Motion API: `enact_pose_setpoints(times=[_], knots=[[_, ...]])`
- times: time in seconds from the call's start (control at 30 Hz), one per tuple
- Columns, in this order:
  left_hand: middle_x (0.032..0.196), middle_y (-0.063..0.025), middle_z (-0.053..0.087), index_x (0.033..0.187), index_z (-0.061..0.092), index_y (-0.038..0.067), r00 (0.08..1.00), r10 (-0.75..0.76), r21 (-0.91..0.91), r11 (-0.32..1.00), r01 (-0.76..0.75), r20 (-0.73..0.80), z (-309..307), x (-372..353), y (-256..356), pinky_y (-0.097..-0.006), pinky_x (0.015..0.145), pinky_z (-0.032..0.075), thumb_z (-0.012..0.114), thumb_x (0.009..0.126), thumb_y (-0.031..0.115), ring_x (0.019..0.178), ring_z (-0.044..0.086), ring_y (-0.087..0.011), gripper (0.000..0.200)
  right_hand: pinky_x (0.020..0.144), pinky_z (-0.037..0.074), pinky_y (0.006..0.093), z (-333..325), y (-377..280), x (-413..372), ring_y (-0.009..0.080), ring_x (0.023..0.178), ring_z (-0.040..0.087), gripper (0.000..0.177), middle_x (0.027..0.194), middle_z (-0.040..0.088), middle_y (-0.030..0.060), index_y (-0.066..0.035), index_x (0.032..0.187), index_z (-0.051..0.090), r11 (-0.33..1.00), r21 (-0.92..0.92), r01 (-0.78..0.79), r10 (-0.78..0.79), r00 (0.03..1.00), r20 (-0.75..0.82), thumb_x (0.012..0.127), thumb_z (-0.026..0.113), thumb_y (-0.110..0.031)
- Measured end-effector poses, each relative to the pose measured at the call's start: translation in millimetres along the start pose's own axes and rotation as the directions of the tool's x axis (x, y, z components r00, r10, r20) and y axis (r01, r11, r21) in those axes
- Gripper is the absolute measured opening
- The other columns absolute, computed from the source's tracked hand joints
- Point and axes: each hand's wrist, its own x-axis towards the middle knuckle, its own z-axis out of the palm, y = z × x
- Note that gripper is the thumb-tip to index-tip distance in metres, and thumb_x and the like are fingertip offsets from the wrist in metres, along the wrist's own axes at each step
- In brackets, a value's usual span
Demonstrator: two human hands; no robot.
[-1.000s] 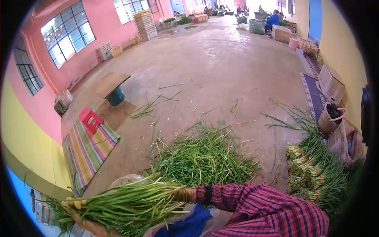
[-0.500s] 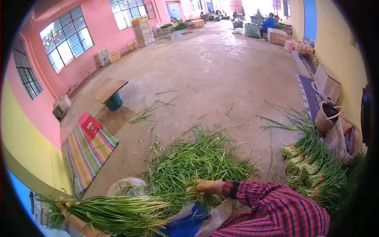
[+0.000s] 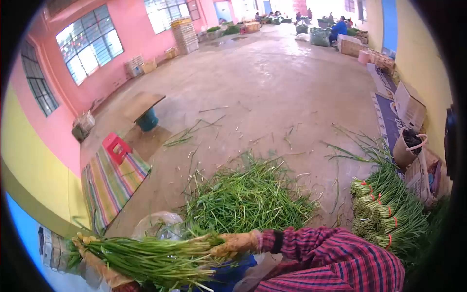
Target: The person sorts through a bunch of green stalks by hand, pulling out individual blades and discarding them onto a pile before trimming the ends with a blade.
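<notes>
A thick bunch of long green stalks [image 3: 151, 255], chive-like with pale ends, lies across my lap at the lower left. My left hand [image 3: 90, 248] is wrapped around its leafy end, the fingers closed and partly hidden by leaves. At the pale ends on the other side, my right hand [image 3: 236, 244] has its fingers closed on some stalks. Blue cloth or plastic [image 3: 228, 275] shows under the bunch. Just beyond my right hand spreads a loose heap of green leaves and stalks [image 3: 248, 197] on the floor.
Banded green bundles [image 3: 379, 214] are stacked at right, near a basket [image 3: 407, 148] and cardboard box [image 3: 409, 107]. A striped mat [image 3: 109, 187], red stool [image 3: 116, 147] and board on a teal bucket [image 3: 146, 119] stand left. A person in blue [image 3: 338, 30] sits far back.
My right hand has moved left and down from over the heap to the pale ends of the bunch. The view has shifted slightly, and my left hand still holds the bunch.
</notes>
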Motion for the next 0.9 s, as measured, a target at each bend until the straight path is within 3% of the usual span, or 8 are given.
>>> enact_pose_setpoints(times=[0.07,0.27,0.47,0.6,0.7,0.8,0.87,0.9], knots=[[0.108,-0.0111,0.057,0.120,0.047,0.000,0.977,-0.084,-0.207,0.970,0.125,0.198,2,-10,9,-0.0325,0.097,0.046,0.043,0.100,0.023,0.098,0.056,-0.0198,0.031,0.056,0.044,0.0206,22,-58,-21,0.0047,0.075,0.054,0.049,0.111,0.062,0.0016,-0.009,0.139,0.045,0.864,0.369,-0.344,0.428,0.887,-0.174,0.097,0.057,-0.032],[0.075,0.0051,0.058,0.090,0.061,0.018,0.816,-0.107,-0.493,0.750,0.441,0.568,-35,32,-24,-0.0268,0.076,0.052,0.053,0.099,0.028,0.069,0.056,-0.0094,0.016,0.044,0.037,0.0203,-6,-38,-57,0.0070,0.062,0.050,0.032,0.091,0.063,0.0004,-0.007,0.123,0.056,0.768,0.602,-0.220,0.468,0.835,-0.291,0.095,0.062,-0.020],[0.091,-0.0005,0.059,0.113,0.055,0.011,0.996,-0.011,-0.379,0.924,0.043,0.086,-50,23,-12,-0.0285,0.073,0.053,0.051,0.100,0.027,0.074,0.057,-0.0130,0.021,0.041,0.025,0.0218,-71,10,-103,0.0052,0.045,0.034,0.021,0.057,0.037,-0.0076,-0.006,0.093,0.060,0.845,0.483,-0.230,0.487,0.703,-0.518,0.098,0.056,-0.026],[0.101,-0.0069,0.059,0.119,0.052,0.001,0.839,0.520,0.437,0.725,-0.533,0.160,-24,-10,17,-0.0280,0.071,0.053,0.051,0.098,0.014,0.081,0.059,-0.0154,0.025,0.047,0.034,0.0213,-62,29,-87,0.0079,0.061,0.049,0.029,0.082,0.059,-0.0023,-0.006,0.112,0.062,0.822,0.551,-0.145,0.463,0.734,-0.497,0.096,0.059,-0.030],[0.095,-0.0036,0.056,0.113,0.057,0.009,0.990,0.093,-0.170,0.979,-0.110,-0.107,-19,8,-2,-0.0311,0.077,0.050,0.047,0.100,0.039,0.083,0.055,-0.0161,0.035,0.101,0.042,0.0341,-13,-9,-4,0.0178,0.115,0.054,0.061,0.136,0.052,0.0078,-0.005,0.144,0.039,0.958,0.270,-0.100,0.129,0.987,-0.095,0.094,0.062,-0.029],[0.090,-0.0026,0.060,0.104,0.061,0.010,0.989,-0.049,-0.404,0.915,-0.011,-0.138,-2,-9,-1,-0.0323,0.075,0.052,0.048,0.100,0.040,0.083,0.058,-0.0154,0.033,0.091,0.047,0.0290,23,-8,64,0.0111,0.105,0.057,0.044,0.115,0.063,0.0026,-0.003,0.126,0.058,0.971,0.195,-0.135,0.134,0.991,0.018,0.092,0.065,-0.028],[0.086,-0.0030,0.064,0.101,0.062,0.010,0.878,0.082,-0.698,0.642,0.316,0.472,-51,25,-20,-0.0361,0.074,0.055,0.049,0.099,0.040,0.081,0.062,-0.0177,0.033,0.084,0.050,0.0274,58,-63,72,0.0091,0.097,0.060,0.034,0.106,0.066,0.0012,-0.003,0.115,0.065,0.915,0.375,-0.146,0.177,0.983,-0.048,0.092,0.066,-0.028],[0.088,0.0005,0.067,0.109,0.062,0.017,0.936,-0.023,-0.695,0.664,0.277,0.351,-46,7,-9,-0.0339,0.077,0.055,0.052,0.098,0.038,0.086,0.062,-0.0132,0.025,0.082,0.050,0.0263,58,-57,71,0.0086,0.095,0.060,0.033,0.106,0.067,0.0008,-0.003,0.115,0.065,0.886,0.440,-0.148,0.186,0.981,-0.045,0.092,0.065,-0.028]])
